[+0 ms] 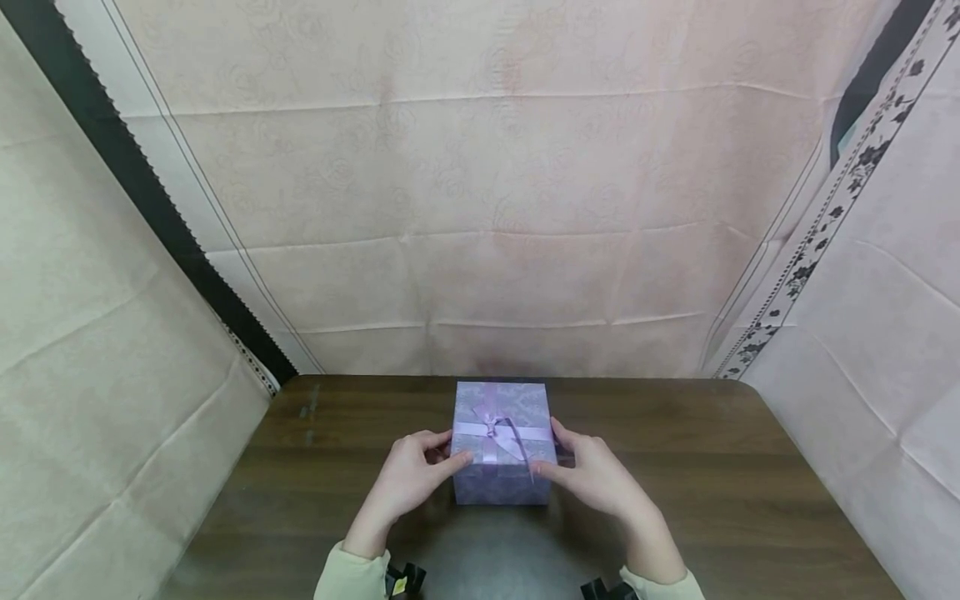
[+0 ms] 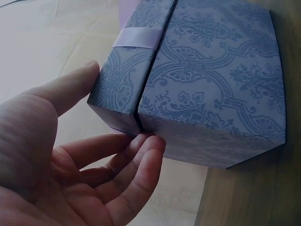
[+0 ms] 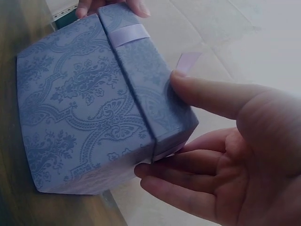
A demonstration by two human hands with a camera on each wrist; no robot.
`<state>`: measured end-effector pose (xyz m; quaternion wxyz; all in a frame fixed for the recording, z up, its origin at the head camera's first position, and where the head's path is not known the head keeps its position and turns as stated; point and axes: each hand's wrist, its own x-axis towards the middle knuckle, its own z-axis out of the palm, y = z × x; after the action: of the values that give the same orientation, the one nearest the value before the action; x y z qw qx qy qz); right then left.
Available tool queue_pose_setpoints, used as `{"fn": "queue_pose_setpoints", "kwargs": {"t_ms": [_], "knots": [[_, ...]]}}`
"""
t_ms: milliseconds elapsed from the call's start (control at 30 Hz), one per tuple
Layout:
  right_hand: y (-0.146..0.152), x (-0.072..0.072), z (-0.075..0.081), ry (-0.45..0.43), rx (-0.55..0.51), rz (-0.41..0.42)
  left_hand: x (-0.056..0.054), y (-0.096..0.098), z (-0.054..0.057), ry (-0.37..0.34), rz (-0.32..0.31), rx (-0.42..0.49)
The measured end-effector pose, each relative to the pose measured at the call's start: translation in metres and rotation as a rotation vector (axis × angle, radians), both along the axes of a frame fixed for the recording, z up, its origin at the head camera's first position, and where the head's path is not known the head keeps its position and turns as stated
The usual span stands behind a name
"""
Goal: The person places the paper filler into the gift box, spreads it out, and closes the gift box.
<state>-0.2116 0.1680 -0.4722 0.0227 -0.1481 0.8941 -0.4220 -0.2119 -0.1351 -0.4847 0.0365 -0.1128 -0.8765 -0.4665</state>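
Note:
A purple gift box (image 1: 504, 485) with a damask pattern stands on the table. Its lid (image 2: 121, 82) is on, with a thin dark seam below it and a lilac ribbon (image 1: 470, 429) crossed over the top and tied in a bow (image 1: 493, 427). At the box's left side my left hand (image 1: 408, 473) holds the lid, thumb at the near top edge and fingertips by the seam. My right hand (image 1: 597, 473) grips the lid from the other side in the same way. A loose ribbon end (image 3: 189, 61) shows near the right thumb.
The brown wooden table (image 1: 330, 508) ends at a back edge close behind the box. Pale cloth hangs behind it (image 1: 480, 183), with more cloth on the left (image 1: 97, 350) and right (image 1: 885, 333).

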Motion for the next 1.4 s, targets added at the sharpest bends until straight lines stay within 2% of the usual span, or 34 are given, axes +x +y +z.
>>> {"fn": "queue_pose_setpoints", "kwargs": {"t_ms": [533, 800, 1100, 1400], "knots": [[0.001, 0.0, 0.0, -0.024, 0.025, 0.02, 0.001, -0.001, 0.0, -0.025, -0.021, -0.02], [0.004, -0.001, -0.003, -0.045, 0.034, 0.033, 0.0, -0.003, -0.002, -0.001, -0.024, -0.013], [0.005, -0.003, -0.006, -0.034, 0.022, 0.056, -0.003, -0.002, -0.007, -0.021, -0.048, -0.019], [0.004, -0.004, -0.01, -0.037, 0.039, 0.06, -0.001, -0.002, -0.009, -0.022, -0.086, -0.048]]}}
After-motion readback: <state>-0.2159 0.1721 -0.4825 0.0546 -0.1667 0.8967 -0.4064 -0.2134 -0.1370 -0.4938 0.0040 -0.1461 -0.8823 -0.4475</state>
